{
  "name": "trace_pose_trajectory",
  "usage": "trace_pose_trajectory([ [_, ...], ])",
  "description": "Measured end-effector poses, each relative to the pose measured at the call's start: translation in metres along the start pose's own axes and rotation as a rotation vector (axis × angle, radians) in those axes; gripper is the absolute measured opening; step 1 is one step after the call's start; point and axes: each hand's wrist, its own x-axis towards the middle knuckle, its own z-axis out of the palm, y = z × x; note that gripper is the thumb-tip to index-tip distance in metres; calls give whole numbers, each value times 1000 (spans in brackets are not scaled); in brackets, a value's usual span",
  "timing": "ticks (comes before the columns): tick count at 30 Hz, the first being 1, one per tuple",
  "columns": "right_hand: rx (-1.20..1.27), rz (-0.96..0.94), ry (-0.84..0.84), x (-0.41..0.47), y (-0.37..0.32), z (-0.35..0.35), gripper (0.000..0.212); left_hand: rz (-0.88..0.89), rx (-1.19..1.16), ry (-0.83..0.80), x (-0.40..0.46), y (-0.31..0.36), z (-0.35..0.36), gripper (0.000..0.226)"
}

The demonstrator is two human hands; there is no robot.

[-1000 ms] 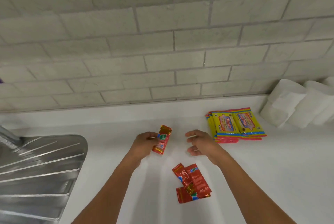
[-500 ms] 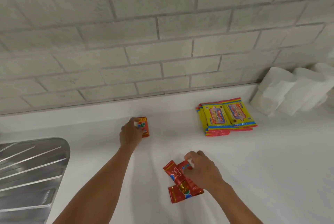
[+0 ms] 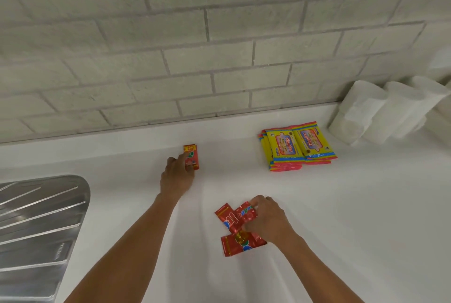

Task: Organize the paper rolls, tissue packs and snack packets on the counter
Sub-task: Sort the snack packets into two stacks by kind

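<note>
1. The right hand (image 3: 267,219) sits on the loose heap of red snack packets (image 3: 238,229); its fingers (image 3: 253,203) curl over and grasp the top packet, whose long axis runs left-right across the others.
2. The left hand (image 3: 177,175) lies farther out, its fingers pinching a single red packet (image 3: 191,160) set upright-lengthwise toward the wall, well apart from the heap.
3. I judge the heap's packets go beside that single one, up and left of the right fingers.
4. The white bench (image 3: 341,205) is flat; a steel drainer (image 3: 36,224) lies left.
5. Beyond, to the right: the yellow tissue packs (image 3: 296,147), then the paper rolls (image 3: 380,112) against the brick wall (image 3: 195,46).
</note>
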Motion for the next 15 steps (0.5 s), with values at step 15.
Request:
trace_pose_trajectory([
  [15,485,-219,254,-12,-6,-26,18,44,-416,-50,-94,22,-8,19],
])
